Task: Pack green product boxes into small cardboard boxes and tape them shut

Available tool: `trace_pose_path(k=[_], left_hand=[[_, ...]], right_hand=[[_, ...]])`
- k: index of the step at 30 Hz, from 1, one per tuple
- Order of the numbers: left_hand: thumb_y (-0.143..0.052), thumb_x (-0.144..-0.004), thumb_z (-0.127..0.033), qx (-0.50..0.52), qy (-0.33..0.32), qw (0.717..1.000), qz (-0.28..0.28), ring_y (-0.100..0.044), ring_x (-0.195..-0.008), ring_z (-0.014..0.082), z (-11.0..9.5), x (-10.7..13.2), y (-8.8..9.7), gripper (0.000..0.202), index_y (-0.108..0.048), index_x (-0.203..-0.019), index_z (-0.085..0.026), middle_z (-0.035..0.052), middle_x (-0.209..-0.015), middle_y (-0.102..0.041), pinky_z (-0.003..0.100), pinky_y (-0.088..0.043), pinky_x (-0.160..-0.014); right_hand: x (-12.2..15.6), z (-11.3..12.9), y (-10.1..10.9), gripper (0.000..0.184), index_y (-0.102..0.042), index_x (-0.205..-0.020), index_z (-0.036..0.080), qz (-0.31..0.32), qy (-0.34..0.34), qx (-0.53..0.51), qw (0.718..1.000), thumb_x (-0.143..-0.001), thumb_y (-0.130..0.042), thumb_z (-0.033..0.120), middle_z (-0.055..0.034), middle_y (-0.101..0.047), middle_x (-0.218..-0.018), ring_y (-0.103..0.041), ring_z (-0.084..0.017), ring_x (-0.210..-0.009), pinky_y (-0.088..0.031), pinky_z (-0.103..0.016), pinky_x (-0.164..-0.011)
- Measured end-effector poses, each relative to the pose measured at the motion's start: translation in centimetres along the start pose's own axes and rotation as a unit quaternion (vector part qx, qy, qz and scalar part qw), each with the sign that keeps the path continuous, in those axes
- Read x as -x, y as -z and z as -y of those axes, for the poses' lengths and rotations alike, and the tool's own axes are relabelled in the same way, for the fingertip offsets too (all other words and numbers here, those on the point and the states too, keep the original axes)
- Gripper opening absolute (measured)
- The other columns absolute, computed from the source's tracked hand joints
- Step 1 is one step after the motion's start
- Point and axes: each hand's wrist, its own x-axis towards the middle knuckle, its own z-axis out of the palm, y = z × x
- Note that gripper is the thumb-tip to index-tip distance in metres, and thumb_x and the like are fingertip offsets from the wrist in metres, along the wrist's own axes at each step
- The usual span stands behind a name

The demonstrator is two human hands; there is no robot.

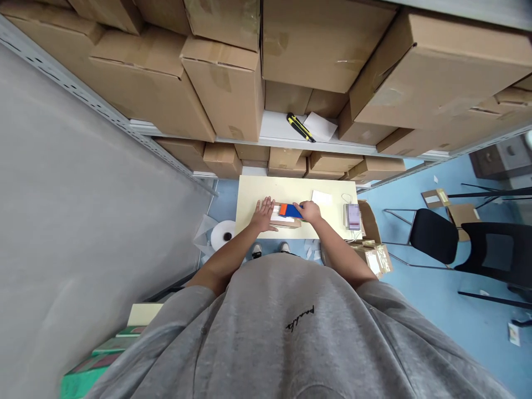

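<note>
A small cardboard box [294,224] with a white label [284,217] on its top lies on the cream-coloured table [253,188]. My left hand [262,215] rests on the left end of the box, fingers spread out flat. Over the box's right part, my right hand [310,211] is closed around a flat blue tool with an orange end [291,210]. That orange end points left, close above or against the label; I cannot tell whether it touches. The tool's exact kind does not show.
Beyond the table stand shelves packed with cardboard boxes [224,88]. A yellow-black utility knife [300,127] lies on one shelf. White paper [321,197] and a phone-like device [353,216] are on the table. A white roll [220,235] stands left; chairs [434,235] stand right.
</note>
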Motion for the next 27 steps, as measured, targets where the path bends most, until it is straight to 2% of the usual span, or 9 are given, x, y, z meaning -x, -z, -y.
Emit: trace_pose_path(k=[7, 14, 21, 27], left_hand=[[-0.077, -0.083, -0.054, -0.049, 0.015, 0.999, 0.017, -0.004, -0.164, 0.0405, -0.3, 0.1, 0.0, 0.121, -0.008, -0.170, -0.004, 0.0280, -0.174, -0.010, 0.064, 0.003, -0.130], [-0.076, -0.085, -0.054, -0.066, 0.013, 0.997, 0.029, -0.007, -0.164, 0.0418, -0.4, 0.2, 0.0, 0.120, -0.006, -0.170, -0.006, 0.0282, -0.174, -0.015, 0.067, 0.005, -0.129], [-0.074, -0.087, -0.055, -0.077, 0.011, 0.997, 0.030, -0.012, -0.163, 0.0433, -0.8, 0.1, 0.6, 0.118, -0.007, -0.170, -0.006, 0.0293, -0.172, -0.020, 0.069, 0.011, -0.126], [-0.072, -0.088, -0.050, -0.071, 0.008, 0.996, 0.044, -0.011, -0.163, 0.0416, -0.7, 0.4, 1.0, 0.113, -0.008, -0.171, -0.008, 0.0271, -0.173, -0.019, 0.069, 0.013, -0.126]], right_hand=[[0.9, -4.0, 0.6, 0.073, -0.082, -0.094, 0.022, 0.008, 0.004, 0.022, 1.000, -0.106, -0.030, 0.072, -0.0126, -0.079, -0.097, -0.072, -0.025, -0.097, -0.044, -0.029, -0.073], [1.3, -7.8, -0.6, 0.072, -0.081, -0.089, 0.023, -0.004, -0.005, -0.002, 1.000, -0.106, -0.030, 0.071, -0.0111, -0.079, -0.091, -0.071, -0.024, -0.090, -0.040, -0.029, -0.068], [1.4, -13.1, -0.7, 0.072, -0.080, -0.086, 0.022, -0.016, -0.027, -0.007, 0.999, -0.105, -0.031, 0.071, -0.0113, -0.079, -0.090, -0.070, -0.024, -0.088, -0.038, -0.029, -0.066], [2.2, -15.0, -2.4, 0.072, -0.079, -0.085, 0.023, -0.003, -0.027, -0.027, 0.999, -0.107, -0.026, 0.068, -0.0103, -0.079, -0.088, -0.070, -0.024, -0.087, -0.038, -0.029, -0.066]])
